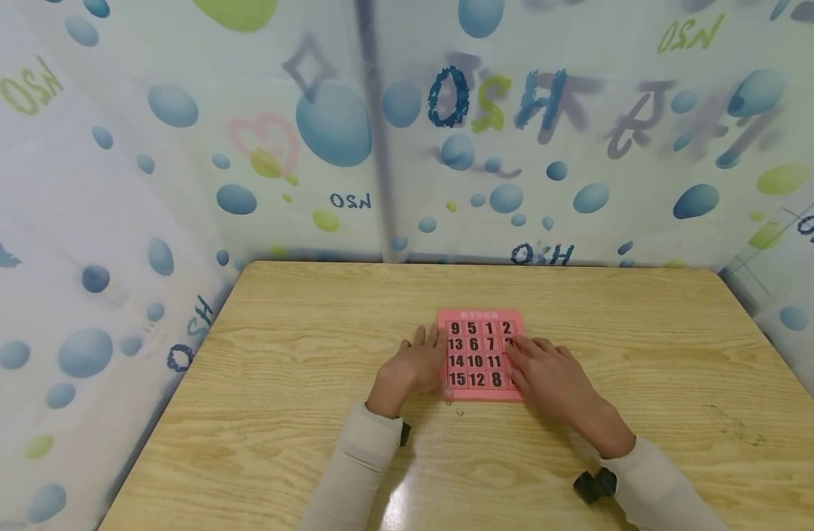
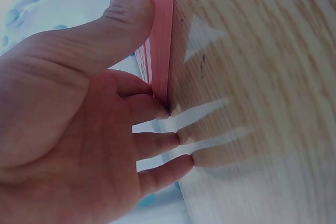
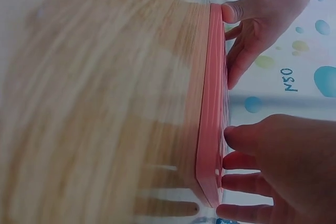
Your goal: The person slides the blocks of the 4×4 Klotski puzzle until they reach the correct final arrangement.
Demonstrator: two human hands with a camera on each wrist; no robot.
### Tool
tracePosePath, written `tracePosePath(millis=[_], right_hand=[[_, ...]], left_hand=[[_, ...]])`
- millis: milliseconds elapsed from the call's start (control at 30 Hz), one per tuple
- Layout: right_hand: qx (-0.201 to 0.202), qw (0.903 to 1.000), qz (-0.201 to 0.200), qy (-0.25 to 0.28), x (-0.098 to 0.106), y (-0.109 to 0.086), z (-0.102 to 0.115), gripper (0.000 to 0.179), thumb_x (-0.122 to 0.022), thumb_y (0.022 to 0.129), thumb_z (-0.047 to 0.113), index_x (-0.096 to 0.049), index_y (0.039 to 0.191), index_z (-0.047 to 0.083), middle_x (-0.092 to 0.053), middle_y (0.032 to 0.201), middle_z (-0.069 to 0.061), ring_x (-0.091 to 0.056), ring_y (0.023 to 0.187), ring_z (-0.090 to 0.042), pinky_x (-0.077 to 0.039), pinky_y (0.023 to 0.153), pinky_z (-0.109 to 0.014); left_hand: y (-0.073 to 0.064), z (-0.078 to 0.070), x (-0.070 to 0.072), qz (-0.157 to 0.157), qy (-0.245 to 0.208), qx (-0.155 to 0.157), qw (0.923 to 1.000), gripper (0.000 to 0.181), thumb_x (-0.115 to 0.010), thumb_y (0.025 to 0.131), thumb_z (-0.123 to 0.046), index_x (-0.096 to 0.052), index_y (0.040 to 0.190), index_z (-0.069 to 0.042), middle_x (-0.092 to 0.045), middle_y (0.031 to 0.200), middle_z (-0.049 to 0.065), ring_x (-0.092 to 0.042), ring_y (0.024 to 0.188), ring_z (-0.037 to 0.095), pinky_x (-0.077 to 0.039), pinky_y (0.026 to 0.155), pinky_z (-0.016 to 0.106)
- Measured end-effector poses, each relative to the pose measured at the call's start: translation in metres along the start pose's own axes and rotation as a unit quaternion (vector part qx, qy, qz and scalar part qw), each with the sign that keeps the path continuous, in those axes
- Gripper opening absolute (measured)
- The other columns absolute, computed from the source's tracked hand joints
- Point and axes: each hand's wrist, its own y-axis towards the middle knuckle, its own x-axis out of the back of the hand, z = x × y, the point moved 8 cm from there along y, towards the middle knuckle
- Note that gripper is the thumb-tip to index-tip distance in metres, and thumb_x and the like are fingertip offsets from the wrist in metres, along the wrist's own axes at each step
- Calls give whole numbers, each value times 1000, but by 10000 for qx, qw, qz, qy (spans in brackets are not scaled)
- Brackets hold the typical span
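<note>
A pink number slide puzzle [image 1: 480,396] lies flat on the table, its black-numbered tiles facing up. At its left side my left hand [image 1: 416,369] holds the frame, with the thumb at the near left corner and the fingers along the left edge. In the left wrist view, the outer fingertips [image 2: 181,162] touch the wood. From the right, my right hand [image 1: 556,380] reaches over the puzzle with extended fingers resting on the rightmost tiles. Those fingers hide several numbers in that column. The right wrist view shows the puzzle's pink side [image 3: 210,108] edge-on, with the right thumb and fingertips on its top.
The light wood table [image 1: 301,346] spreads around the puzzle on all sides. Behind it and at the left hangs a white curtain [image 1: 420,177] printed with blue and green drops. A black wrist device [image 1: 594,485] sits by the right cuff.
</note>
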Motion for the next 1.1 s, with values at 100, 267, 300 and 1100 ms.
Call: tracePosePath(millis=[100, 267, 300, 1100], right_hand=[[21, 10000, -29, 45, 2, -2, 1, 45, -62, 97, 32, -62, 135, 8, -55, 142, -16, -52, 127, -39, -44, 99, -60], [229, 9993, -249, 148, 11, -7, 7, 36, -64, 96, 29, -69, 125, 9, -63, 131, -13, -56, 121, -37, -45, 97, -58], [291, 9991, -278, 142, 13, -8, 8, 34, -64, 96, 29, -70, 123, 9, -64, 129, -13, -57, 120, -37, -46, 96, -58], [532, 9929, 863, -621, 17, -31, 31, 43, -64, 96, 34, -64, 132, 10, -58, 135, -10, -59, 113, -35, -54, 81, -53]], left_hand=[[-1, 0, 0, 5, -4, 17, 10000, 112, -79, 80, -41, -10, 160, -8, -5, 167, 11, -2, 154, 31, -16, 123, 47], [-1, -1, 0, 2, 10, 21, 10000, 112, -79, 80, -42, -9, 160, -8, -5, 167, 10, -3, 154, 31, -16, 123, 47], [0, -1, 0, -4, 12, 22, 10000, 112, -79, 80, -42, -10, 160, -8, -6, 167, 11, -3, 154, 31, -16, 123, 47], [0, 0, -1, 40, 39, 114, 9999, 110, -78, 80, -41, -11, 160, -9, -7, 167, 10, -3, 154, 31, -16, 123, 45]])
